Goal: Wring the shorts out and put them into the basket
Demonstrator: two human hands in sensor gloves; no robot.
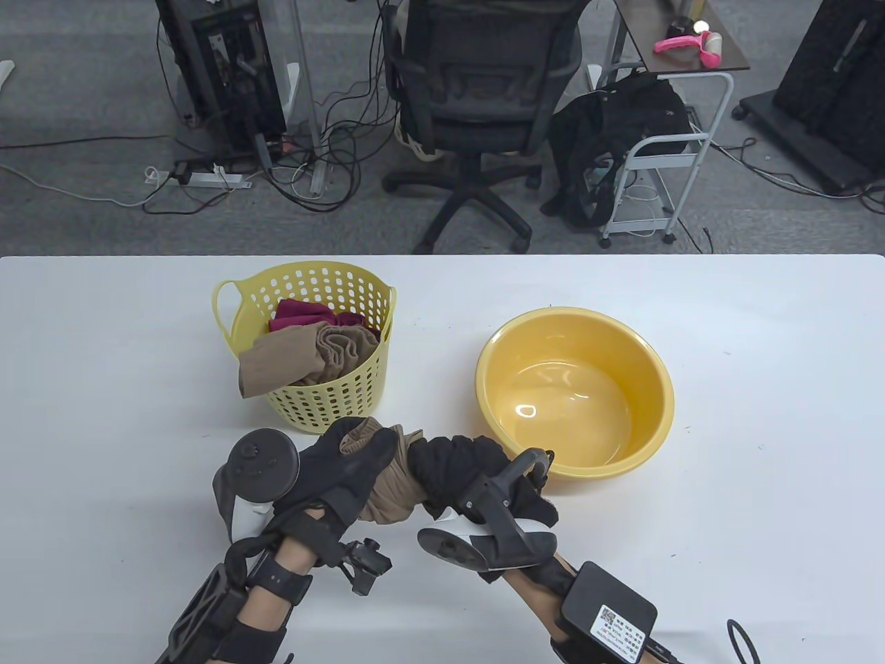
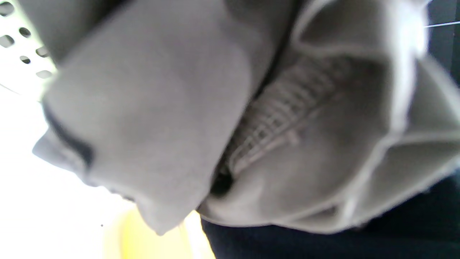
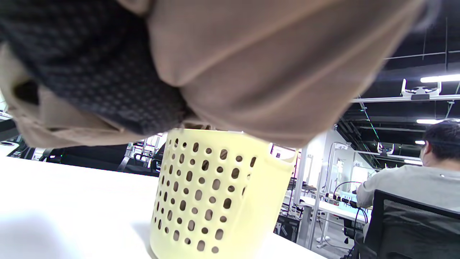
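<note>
From above the table, both my hands hold the tan shorts (image 1: 387,484) bunched between them, just in front of the yellow basket (image 1: 359,401) and to the left of the yellow basin (image 1: 650,394). My left hand (image 1: 346,463) has its gloved fingers curled over one end of the bundle, and my right hand (image 1: 456,470) is wrapped around the other end; the two hands sit close together with a short stretch of cloth showing between and below them. The basket stands on the white table (image 1: 104,415) and already has clothes in it: a tan piece (image 1: 290,360) hanging over the near rim and a dark red piece (image 1: 304,318) behind it. The basin has a glossy inside with a light reflection. Beyond the table are an office chair (image 1: 477,104) and a small white cart (image 1: 664,166).

My left wrist camera is filled with blurred folds of the shorts (image 2: 172,118), a ribbed band (image 2: 276,118) showing in the middle. A corner of the perforated basket (image 2: 18,43) shows at the top left, and a patch of yellow at the bottom edge.

My right wrist camera shows the shorts (image 3: 273,64) pressed across the top, with a dark gloved finger (image 3: 93,64) curled into the cloth. Below stands the basket (image 3: 212,194) on the table (image 3: 72,208), and a seated person (image 3: 417,180) is at the far right.
</note>
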